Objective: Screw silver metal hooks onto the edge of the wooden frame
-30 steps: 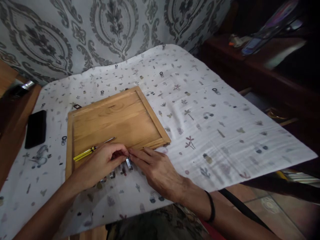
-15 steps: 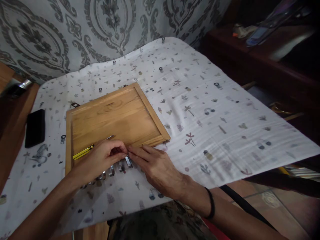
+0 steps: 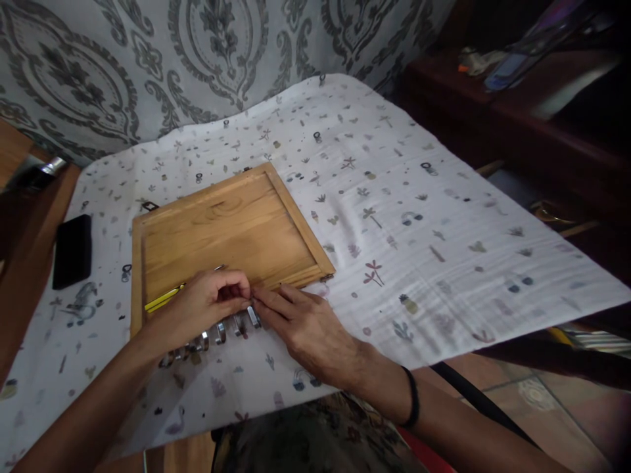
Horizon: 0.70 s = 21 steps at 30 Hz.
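Note:
A shallow wooden tray [image 3: 231, 223] lies on a patterned white cloth [image 3: 419, 230]. A row of several small metal hooks or clips [image 3: 217, 332] sits along its near edge. My left hand [image 3: 202, 309] is curled at that edge, fingertips pinched by the rightmost metal piece [image 3: 254, 317]. My right hand [image 3: 305, 325] lies beside it, fingers stretched and touching the same spot. A yellow-handled tool [image 3: 165, 297] rests in the tray, partly under my left hand. What my left fingers pinch is hidden.
A black phone [image 3: 72, 251] lies on the cloth at the left. A wooden surface [image 3: 20, 276] runs along the left edge. Patterned fabric [image 3: 197, 59] hangs behind. Dark wooden furniture [image 3: 517, 125] with clutter stands at the right.
Both hands have stayed at the tray's near edge, with only small finger shifts. The view dropped slightly after the earliest frame.

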Tool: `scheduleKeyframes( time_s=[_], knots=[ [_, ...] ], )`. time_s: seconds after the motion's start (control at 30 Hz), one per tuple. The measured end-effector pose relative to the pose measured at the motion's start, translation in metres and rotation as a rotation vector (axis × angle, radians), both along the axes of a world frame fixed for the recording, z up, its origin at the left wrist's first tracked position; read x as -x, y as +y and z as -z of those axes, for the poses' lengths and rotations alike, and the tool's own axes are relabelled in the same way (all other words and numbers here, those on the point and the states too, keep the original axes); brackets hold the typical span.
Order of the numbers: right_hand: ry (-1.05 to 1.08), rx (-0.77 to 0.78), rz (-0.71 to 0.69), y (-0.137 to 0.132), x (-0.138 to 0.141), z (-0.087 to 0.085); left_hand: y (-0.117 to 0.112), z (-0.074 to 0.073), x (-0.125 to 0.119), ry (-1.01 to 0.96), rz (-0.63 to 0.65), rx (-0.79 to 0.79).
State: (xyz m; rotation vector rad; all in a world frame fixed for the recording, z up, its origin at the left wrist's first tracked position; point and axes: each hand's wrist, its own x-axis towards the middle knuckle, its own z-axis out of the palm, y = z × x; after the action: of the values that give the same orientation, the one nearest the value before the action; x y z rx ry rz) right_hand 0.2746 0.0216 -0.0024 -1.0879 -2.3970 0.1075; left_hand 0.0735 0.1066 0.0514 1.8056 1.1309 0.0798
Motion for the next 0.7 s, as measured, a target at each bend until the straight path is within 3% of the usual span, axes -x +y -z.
scheduleKeyframes(
  time_s=[0.33, 0.7],
  knots=[
    [-0.037, -0.042, 0.023, -0.001, 0.001, -0.001, -0.002, 0.006, 0.004, -0.042, -0.008, -0.034],
    [-0.032, -0.022, 0.002, -0.002, 0.001, 0.001, -0.012, 0.004, 0.005, -0.049, 0.027, -0.254]
  ],
)
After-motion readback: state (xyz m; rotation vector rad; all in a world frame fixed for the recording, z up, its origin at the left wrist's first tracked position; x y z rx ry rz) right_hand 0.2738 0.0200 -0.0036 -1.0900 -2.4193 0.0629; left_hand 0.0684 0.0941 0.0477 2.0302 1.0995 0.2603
